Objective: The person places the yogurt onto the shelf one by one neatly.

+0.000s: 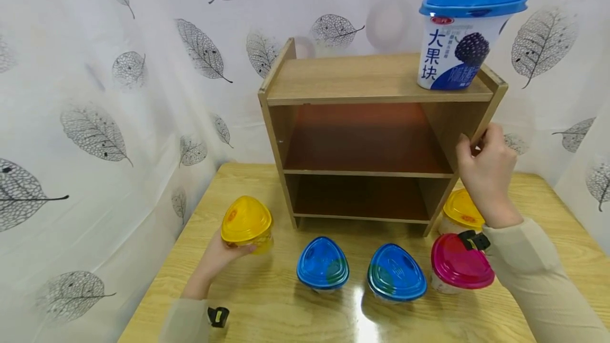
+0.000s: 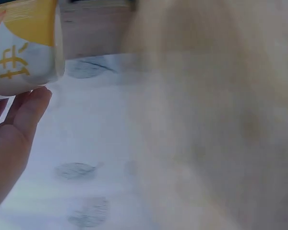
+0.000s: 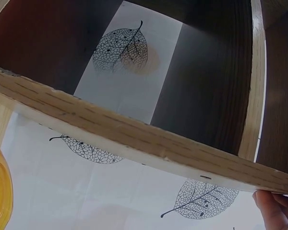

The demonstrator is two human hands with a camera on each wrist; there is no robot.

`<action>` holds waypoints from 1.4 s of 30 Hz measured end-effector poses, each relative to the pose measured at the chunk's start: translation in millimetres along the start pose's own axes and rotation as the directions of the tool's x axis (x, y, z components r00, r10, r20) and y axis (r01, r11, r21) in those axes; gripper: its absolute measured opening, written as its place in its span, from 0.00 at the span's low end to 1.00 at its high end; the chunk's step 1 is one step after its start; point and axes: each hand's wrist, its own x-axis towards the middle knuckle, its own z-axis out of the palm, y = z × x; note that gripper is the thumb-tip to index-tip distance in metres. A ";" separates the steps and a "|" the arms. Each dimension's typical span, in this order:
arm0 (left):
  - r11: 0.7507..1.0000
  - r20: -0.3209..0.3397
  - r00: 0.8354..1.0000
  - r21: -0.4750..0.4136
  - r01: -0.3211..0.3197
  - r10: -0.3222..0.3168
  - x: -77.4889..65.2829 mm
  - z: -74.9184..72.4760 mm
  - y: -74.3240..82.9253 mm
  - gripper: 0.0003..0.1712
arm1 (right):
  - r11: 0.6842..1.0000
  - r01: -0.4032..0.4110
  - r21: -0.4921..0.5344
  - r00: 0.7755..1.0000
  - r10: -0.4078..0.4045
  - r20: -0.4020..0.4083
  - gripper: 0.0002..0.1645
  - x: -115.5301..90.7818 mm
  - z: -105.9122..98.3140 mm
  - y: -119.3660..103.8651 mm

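**Steadied High, Gripped Low**

Pinched the wooden shelf (image 1: 343, 79) by its right-side edge with the right hand (image 1: 491, 173); gripped the yellow-lidded cup (image 1: 247, 221), near the shelf's left side, in the left hand (image 1: 220, 255). Likely called for light, even pressure.

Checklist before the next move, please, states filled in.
1. Left hand holds the white-and-yellow cup: ok.
2. Rounded-triangular yellow lid on that cup: ok.
3. Right hand free: not ok, grips the right side panel of the light-wood shelf unit.
4. White cup with blue lid and berry print upright on the unit's top: ok, near its right end.
5. Right beige sleeve clear of the white cup with magenta lid: cannot tell, they overlap in the head view.
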 end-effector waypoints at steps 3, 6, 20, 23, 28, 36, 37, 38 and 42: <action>0.996 0.003 0.997 -0.026 -0.081 0.081 -0.2 -1.2 19.4 0.31 | 1.000 -0.002 -0.006 1.000 0.002 0.005 0.15 -0.1 -0.3 -0.8; 0.975 0.007 0.977 -0.072 -0.211 0.213 1.0 -1.3 40.2 0.28 | 1.000 -0.002 -0.008 1.000 0.002 0.007 0.15 -0.3 -0.2 -1.4; 0.815 -0.036 0.826 -0.143 -0.561 0.562 22.3 1.7 147.4 0.30 | 1.000 -0.002 0.006 1.000 0.002 0.017 0.15 -0.2 -0.4 -2.2; 0.780 -0.047 0.793 -0.159 -0.606 0.607 31.3 3.6 171.1 0.28 | 1.000 -0.003 0.008 1.000 0.003 0.021 0.15 0.2 -0.7 -2.8; 0.741 -0.106 0.767 -0.207 -0.639 0.632 49.6 9.7 214.5 0.32 | 1.000 -0.005 0.005 1.000 0.005 0.021 0.15 -0.4 -1.1 -3.0; 0.722 -0.218 0.761 -0.243 -0.648 0.610 91.4 24.9 263.1 0.32 | 1.000 0.008 -0.002 1.000 -0.008 0.023 0.15 -0.7 -1.5 -0.4; 0.726 -0.227 0.763 -0.236 -0.646 0.605 96.2 26.9 266.6 0.32 | 1.000 0.008 -0.001 1.000 -0.008 0.025 0.15 -0.7 -1.6 -0.3; 0.731 -0.233 0.761 -0.217 -0.647 0.605 101.0 28.6 269.7 0.32 | 1.000 0.008 0.000 1.000 -0.008 0.027 0.15 -0.8 -1.7 -0.3; 0.791 -0.247 0.803 -0.173 -0.587 0.542 116.1 33.1 279.1 0.33 | 1.000 0.016 0.003 0.999 -0.016 0.027 0.14 -1.0 -1.6 0.0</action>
